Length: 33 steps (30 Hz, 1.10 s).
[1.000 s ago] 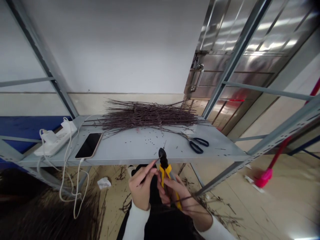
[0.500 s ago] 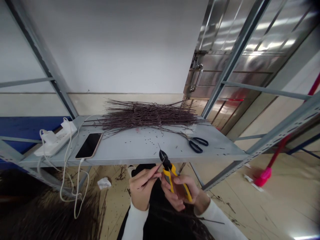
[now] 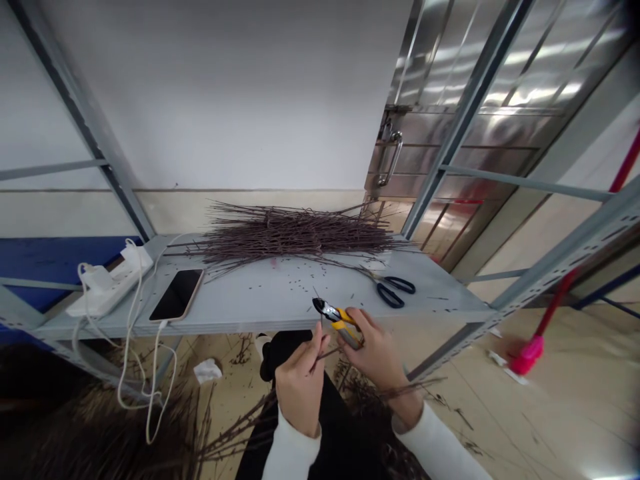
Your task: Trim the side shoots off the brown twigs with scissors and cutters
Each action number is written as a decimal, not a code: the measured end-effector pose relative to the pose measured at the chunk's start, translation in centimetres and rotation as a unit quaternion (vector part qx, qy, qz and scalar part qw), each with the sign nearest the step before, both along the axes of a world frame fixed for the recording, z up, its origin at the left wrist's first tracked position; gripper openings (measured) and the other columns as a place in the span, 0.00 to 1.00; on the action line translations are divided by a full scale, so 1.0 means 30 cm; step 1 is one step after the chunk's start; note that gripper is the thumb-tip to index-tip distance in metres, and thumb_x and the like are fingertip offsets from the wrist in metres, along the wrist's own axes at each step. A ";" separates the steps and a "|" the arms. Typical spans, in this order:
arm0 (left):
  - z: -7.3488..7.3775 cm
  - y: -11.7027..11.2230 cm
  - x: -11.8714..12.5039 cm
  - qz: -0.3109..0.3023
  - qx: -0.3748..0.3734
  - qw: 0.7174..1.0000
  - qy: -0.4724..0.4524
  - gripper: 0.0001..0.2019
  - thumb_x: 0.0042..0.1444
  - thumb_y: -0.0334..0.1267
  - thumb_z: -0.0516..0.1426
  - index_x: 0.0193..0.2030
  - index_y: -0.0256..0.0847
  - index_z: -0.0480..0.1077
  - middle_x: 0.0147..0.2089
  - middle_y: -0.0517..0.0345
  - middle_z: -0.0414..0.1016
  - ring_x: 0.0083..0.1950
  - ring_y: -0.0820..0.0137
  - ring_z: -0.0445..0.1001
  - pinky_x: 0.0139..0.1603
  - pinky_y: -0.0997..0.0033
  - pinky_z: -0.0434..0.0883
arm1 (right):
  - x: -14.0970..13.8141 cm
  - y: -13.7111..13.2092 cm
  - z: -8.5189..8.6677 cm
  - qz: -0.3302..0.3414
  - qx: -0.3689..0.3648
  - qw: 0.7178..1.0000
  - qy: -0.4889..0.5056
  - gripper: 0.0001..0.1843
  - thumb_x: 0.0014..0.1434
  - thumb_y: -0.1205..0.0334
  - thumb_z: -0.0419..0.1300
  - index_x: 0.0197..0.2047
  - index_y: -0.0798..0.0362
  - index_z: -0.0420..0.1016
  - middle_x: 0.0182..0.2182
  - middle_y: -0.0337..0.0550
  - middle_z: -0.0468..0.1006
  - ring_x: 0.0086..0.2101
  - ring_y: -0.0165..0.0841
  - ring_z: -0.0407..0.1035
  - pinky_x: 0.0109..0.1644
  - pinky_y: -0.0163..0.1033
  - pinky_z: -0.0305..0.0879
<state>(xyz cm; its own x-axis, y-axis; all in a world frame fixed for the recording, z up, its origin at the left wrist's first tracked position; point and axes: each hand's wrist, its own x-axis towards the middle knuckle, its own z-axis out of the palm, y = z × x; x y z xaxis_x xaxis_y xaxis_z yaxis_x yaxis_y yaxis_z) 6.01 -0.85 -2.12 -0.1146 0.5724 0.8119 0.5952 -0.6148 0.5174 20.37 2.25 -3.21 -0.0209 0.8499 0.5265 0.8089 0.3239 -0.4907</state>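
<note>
My left hand (image 3: pixel 300 390) pinches a thin dark twig (image 3: pixel 319 350), which rises past the black jaws of the yellow-handled side cutters (image 3: pixel 337 321). My right hand (image 3: pixel 373 350) grips those cutters by the handles, just in front of the grey metal shelf's edge (image 3: pixel 260 325). The twig and the jaws are very close, but I cannot tell whether they touch. A loose heap of brown twigs (image 3: pixel 295 233) lies at the back of the shelf, and black-handled scissors (image 3: pixel 393 290) rest to its front right.
A black phone (image 3: pixel 177 295) on a white cable and a white power strip (image 3: pixel 109 283) sit at the shelf's left. Steel uprights (image 3: pixel 465 120) frame the shelf. Cut twigs litter the floor, with a tissue (image 3: pixel 207 371) and a pink mop head (image 3: pixel 525 357).
The cutters have swung from pointing up to pointing left, and their jaws now lie lower. My right hand has moved up and to the right of its earlier place.
</note>
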 end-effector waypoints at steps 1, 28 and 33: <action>-0.002 -0.004 0.009 -0.002 -0.011 1.000 -0.021 0.13 0.56 0.29 0.59 0.48 0.38 0.76 0.25 0.55 0.81 0.21 0.74 0.76 0.27 0.81 0.74 | -0.011 0.002 -0.013 -0.022 0.020 1.000 -0.001 0.15 0.50 0.61 0.55 0.43 0.51 0.68 0.36 0.48 0.75 0.36 0.40 0.71 0.34 0.37 0.63; -0.013 0.033 -0.076 -0.150 -0.240 0.901 -0.330 0.08 0.51 0.39 0.62 0.34 0.38 0.81 0.25 0.56 0.80 0.29 0.65 0.78 0.39 0.66 0.76 | -0.055 -0.010 -0.010 0.392 -0.507 0.531 0.555 0.14 0.44 0.58 0.63 0.32 0.55 0.66 0.20 0.32 0.64 0.15 0.19 0.52 0.16 0.27 0.46; -0.006 0.033 -0.077 -0.169 -0.233 0.910 -0.298 0.07 0.51 0.38 0.62 0.32 0.39 0.81 0.24 0.55 0.79 0.29 0.64 0.77 0.35 0.67 0.76 | -0.021 0.041 -0.054 0.492 -0.580 0.421 0.494 0.09 0.46 0.58 0.55 0.30 0.53 0.61 0.17 0.29 0.62 0.13 0.18 0.49 0.17 0.26 0.46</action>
<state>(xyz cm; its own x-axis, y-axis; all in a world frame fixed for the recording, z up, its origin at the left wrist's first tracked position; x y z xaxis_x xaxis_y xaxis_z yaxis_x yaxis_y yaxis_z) 3.69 0.15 -2.31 -0.2080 0.9231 0.3235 -0.0595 -0.3421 0.9378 19.73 3.48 -4.82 -0.9216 0.3826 -0.0654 -0.2221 -0.6579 -0.7196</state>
